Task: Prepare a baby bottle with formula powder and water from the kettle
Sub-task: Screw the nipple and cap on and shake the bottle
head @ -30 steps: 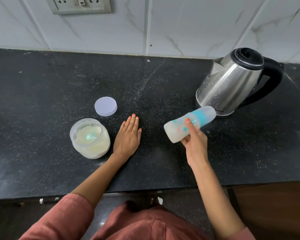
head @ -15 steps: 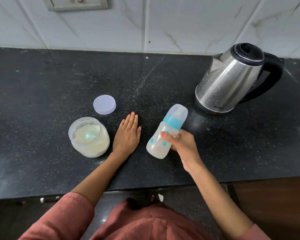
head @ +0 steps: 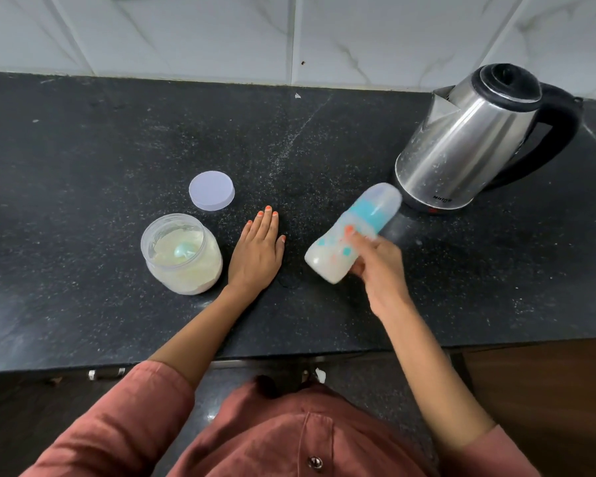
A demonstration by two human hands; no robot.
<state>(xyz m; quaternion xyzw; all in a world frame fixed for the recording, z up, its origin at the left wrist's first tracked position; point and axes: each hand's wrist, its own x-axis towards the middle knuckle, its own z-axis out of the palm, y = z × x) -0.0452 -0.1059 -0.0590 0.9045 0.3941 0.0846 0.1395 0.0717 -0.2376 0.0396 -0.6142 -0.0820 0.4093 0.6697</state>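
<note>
My worktop (head: pixel 83 160) is speckled black stone; beside it, the kettle (head: pixel 461 146) is shiny steel, the formula jar (head: pixel 183 256) clear plastic.

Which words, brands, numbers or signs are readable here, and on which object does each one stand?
On the kettle: one small dark brand word low on its base, too small and blurred to quote.
On the baby bottle: only blurred coloured marks, no readable text.
On the formula jar and its lid: no text visible.
</note>
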